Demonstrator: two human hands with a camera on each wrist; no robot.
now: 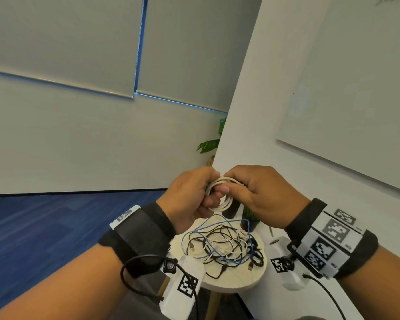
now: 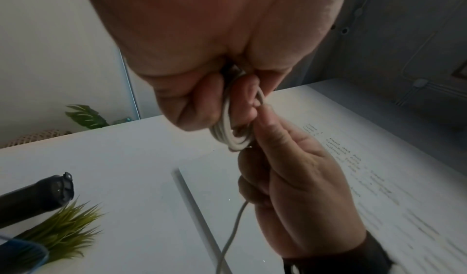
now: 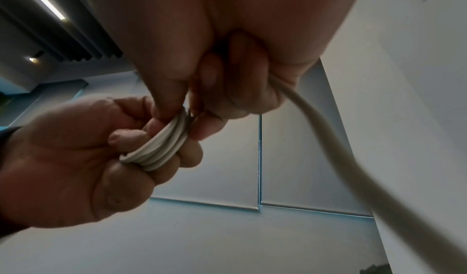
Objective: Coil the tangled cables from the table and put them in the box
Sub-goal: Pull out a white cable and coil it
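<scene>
Smooth off-white round-section cable, wound into a small flat coil [image 1: 219, 195] of several tight turns; matte plastic sheath. Held in the air between both hands, above the desk.

Left hand [image 1: 189, 197]: fingers curled through and around the coil, thumb pressed on the turns; wrist view from the right shows the turns stacked side by side across the left fingers [image 3: 141, 138]. Closed firmly on the coil.

Right hand [image 1: 256, 195]: fingertips pinched on the coil's upper rim, remaining fingers curled over a loose tail of the same cable [image 3: 328, 130], which runs out of the fist and away past the wrist. Closed on the cable as well.

Directly below: small round pale wood-topped desk [image 1: 236, 282] on slanted wooden legs, carrying a tangled heap of thin black, white and blue cables [image 1: 224, 245], plug ends poking out at the edges. Heap untouched by either hand.

Just behind the heap: spiky green artificial grass plant in a dark pot [image 1: 249, 218], partly hidden by the right hand. Blue carpet floor [image 1: 44, 225] at left. White wall with whiteboard [image 1: 356, 88] at right. Box not in view.
</scene>
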